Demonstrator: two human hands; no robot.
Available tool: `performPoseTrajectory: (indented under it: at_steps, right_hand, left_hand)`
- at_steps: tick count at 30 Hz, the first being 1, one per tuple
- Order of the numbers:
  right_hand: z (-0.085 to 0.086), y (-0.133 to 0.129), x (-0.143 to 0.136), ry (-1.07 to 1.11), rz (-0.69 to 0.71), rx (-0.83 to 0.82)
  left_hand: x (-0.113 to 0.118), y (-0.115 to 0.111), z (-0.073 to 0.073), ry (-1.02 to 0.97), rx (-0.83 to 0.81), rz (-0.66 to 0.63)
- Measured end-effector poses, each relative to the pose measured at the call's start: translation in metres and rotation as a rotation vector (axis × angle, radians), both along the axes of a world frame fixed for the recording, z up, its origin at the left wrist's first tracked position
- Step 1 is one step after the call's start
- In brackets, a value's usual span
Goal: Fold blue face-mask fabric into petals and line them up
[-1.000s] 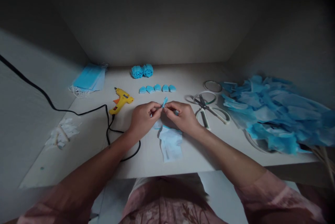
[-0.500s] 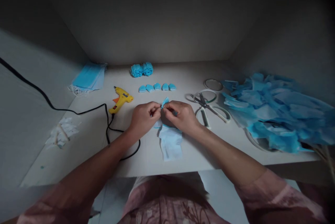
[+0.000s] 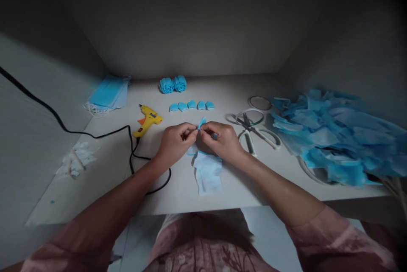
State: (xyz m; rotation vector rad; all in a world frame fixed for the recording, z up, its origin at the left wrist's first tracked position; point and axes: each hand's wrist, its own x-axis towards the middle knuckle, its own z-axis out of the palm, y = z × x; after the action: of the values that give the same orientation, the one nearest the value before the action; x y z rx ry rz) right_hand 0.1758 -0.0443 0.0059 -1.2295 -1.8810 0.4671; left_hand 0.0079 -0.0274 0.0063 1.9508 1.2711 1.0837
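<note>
A small blue fabric piece (image 3: 202, 121) is pinched between my left hand (image 3: 178, 139) and my right hand (image 3: 220, 137), just above the table. Both hands are closed, fingertips nearly meeting; the lower part of the piece is hidden behind them. Below the hands lie pale blue fabric pieces (image 3: 208, 174), partly covered by my right hand. Beyond the fingers, several small folded blue petals (image 3: 191, 105) lie in a row. Two rolled blue fabric roses (image 3: 173, 84) sit behind that row.
A yellow glue gun (image 3: 147, 121) with a black cord (image 3: 131, 153) lies left. Blue face masks (image 3: 108, 93) are stacked back left, white scraps (image 3: 76, 161) nearer. To the right are scissors (image 3: 251, 130), a ring (image 3: 260, 102) and a heap of blue fabric (image 3: 337, 134).
Almost nothing differs. The whole view has shifted very slightly; both hands keep their pinch on the blue fabric piece.
</note>
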Motion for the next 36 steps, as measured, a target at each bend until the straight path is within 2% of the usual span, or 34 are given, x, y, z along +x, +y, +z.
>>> performPoseTrajectory:
  at_steps: [6,9,13,15,19,22,29,36]
  right_hand:
    - [0.001,-0.001,-0.001,0.106,-0.001,-0.101]
    - [0.003,0.001,-0.001,0.281,0.011,-0.221]
    - [0.007,0.003,0.001,0.541,0.057,-0.404]
    - [0.010,0.003,0.002,0.590,0.083,-0.437]
    - [0.011,0.003,0.002,0.623,0.137,-0.447]
    - [0.009,0.004,0.003,0.610,0.165,-0.470]
    - [0.003,0.006,0.006,0.638,0.248,-0.535]
    - [0.005,0.004,0.000,0.506,0.136,-0.500]
  left_hand:
    - [-0.001,0.002,0.001,-0.082,-0.086,-0.006]
    - [-0.002,0.004,0.004,-0.233,-0.223,-0.051]
    - [-0.004,0.009,0.009,-0.447,-0.350,-0.005]
    - [-0.005,0.011,0.009,-0.511,-0.439,-0.062]
    - [-0.008,0.013,0.004,-0.562,-0.601,-0.280]
    - [-0.009,0.014,0.000,-0.540,-0.576,-0.321]
    - [-0.006,0.009,0.008,-0.426,-0.480,-0.235]
    - [-0.002,0.005,0.008,-0.373,-0.455,-0.179]
